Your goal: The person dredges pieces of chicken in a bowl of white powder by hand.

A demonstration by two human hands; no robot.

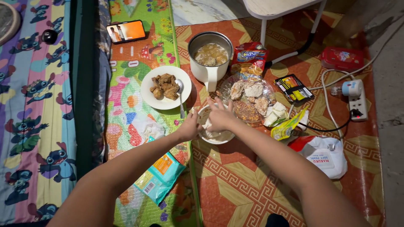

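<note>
My left hand (190, 125) grips the left rim of a small white bowl (219, 137) on the patterned floor mat. My right hand (219, 115) reaches into the bowl, fingers spread over pale floury contents; what the fingers hold is hidden. Just beyond the bowl sits a clear glass plate (225, 87) with coated pieces of meat (252, 89). A white plate (151, 97) of fried pieces with a spoon (180, 91) lies to the left. A metal pot (209, 54) holding food in liquid stands behind.
A phone (126, 31) lies at the far left of the play mat. A snack box (249, 56), packets (293, 88), a yellow sachet (287, 127), a white bag (326, 153), a power strip (357, 105), a red box (341, 58) and a teal wipes pack (160, 176) surround me.
</note>
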